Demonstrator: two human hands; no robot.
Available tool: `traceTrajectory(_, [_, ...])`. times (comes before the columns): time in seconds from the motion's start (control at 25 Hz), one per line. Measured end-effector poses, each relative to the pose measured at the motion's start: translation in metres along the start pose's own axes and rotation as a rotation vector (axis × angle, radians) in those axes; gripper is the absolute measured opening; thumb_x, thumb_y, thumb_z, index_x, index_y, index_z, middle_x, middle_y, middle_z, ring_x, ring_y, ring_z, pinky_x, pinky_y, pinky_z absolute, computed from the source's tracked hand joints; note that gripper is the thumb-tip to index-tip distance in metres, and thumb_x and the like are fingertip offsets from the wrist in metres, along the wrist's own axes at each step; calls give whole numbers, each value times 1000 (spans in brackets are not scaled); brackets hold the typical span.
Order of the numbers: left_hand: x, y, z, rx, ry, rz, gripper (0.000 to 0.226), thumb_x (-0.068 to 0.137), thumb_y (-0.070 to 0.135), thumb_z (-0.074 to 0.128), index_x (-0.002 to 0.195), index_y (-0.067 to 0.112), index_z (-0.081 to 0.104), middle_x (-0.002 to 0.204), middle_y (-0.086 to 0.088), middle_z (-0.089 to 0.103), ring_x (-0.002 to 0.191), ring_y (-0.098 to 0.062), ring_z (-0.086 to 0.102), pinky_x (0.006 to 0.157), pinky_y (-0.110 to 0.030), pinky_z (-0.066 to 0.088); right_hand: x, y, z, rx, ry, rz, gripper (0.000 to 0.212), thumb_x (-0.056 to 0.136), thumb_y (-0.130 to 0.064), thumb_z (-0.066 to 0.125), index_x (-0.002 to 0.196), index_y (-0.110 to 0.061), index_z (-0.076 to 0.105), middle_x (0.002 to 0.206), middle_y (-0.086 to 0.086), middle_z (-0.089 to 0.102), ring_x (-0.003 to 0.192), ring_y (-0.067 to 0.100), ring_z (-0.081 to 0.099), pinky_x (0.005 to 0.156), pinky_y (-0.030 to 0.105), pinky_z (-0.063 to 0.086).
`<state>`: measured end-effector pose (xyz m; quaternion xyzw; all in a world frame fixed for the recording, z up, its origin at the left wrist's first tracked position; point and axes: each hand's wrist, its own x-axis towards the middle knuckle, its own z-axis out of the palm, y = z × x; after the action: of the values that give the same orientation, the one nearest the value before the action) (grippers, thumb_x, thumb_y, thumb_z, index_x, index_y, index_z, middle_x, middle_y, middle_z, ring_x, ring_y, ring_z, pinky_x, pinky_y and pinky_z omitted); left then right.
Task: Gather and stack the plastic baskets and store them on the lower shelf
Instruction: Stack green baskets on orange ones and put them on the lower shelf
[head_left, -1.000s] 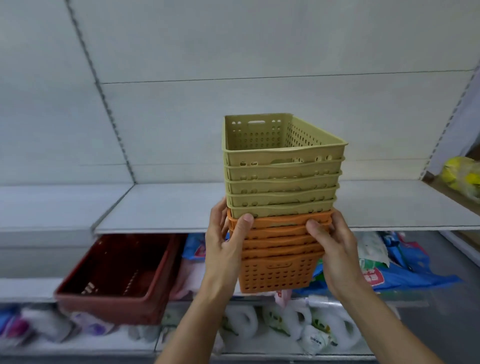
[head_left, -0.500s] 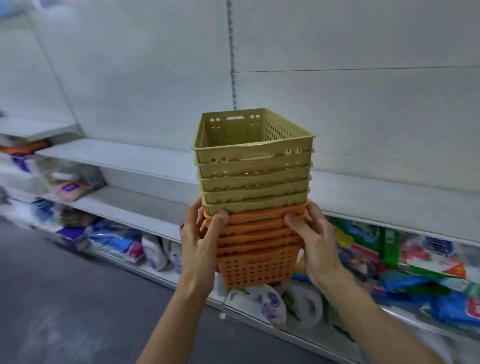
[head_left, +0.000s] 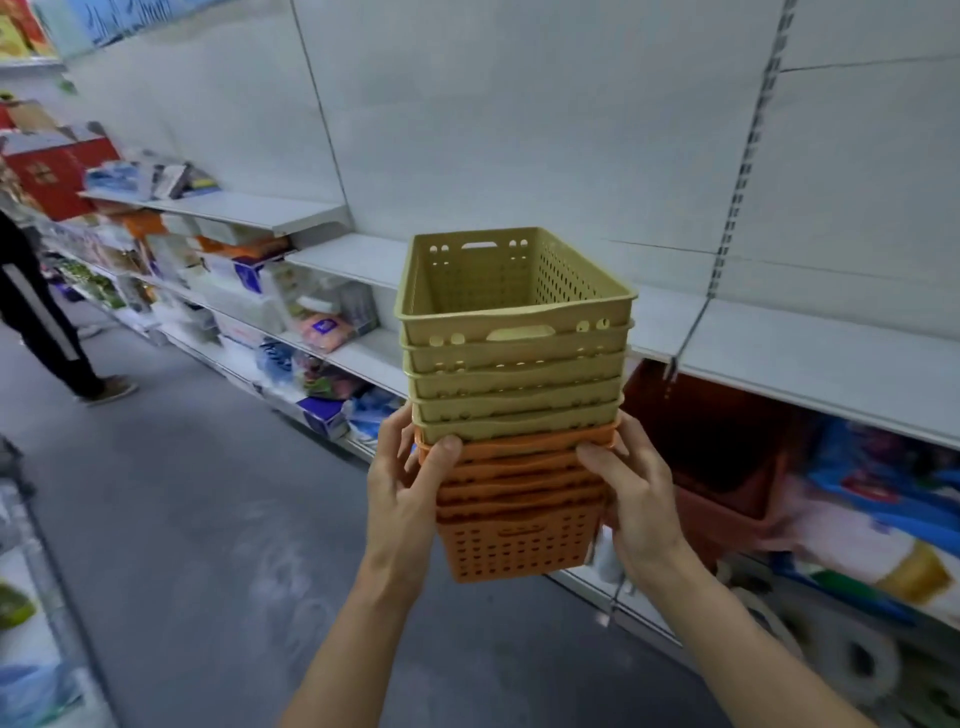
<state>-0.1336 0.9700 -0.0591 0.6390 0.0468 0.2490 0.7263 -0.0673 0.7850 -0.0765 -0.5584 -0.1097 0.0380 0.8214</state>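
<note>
Between both raised hands, held out over the aisle, sits a nested stack of perforated rectangular plastic baskets: olive-green baskets (head_left: 517, 332) on top and orange baskets (head_left: 519, 512) beneath, the whole pile upright or very nearly so. The left hand (head_left: 410, 499) wraps the stack's left side with its thumb pressed on the front near the seam between the two colours, and the right hand (head_left: 636, 496) clamps the opposite side the same way, fingers curled round the orange rims. Gathering and stacking look done, so the step in hand reads as carrying the pile to its storage spot. Next the stack needs lowering, kept level so the loose upper baskets do not slide, toward a free stretch of lower shelving. A bare white metal shelf (head_left: 810, 358) runs behind the stack at about its height; below it the tier is crowded with a dark red plastic crate (head_left: 727, 447) and blurred bagged goods, so room may need finding. Grey concrete floor (head_left: 182, 519) fills the aisle, stocked shelves recede at left, and another person's dark trouser leg (head_left: 36, 317) stands at the far left edge.
</note>
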Motion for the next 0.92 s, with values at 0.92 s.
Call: traceTrajectory(0.92, [246,-243,-80,33,-253,-399,46,72,31,73,118,32,63,119,-2,72,112,-20,67,95,-38,52,186,226,31,-140,452,233,38,82,-5,63,117,-20,65,109,3,73,103,22,68,89,42,50])
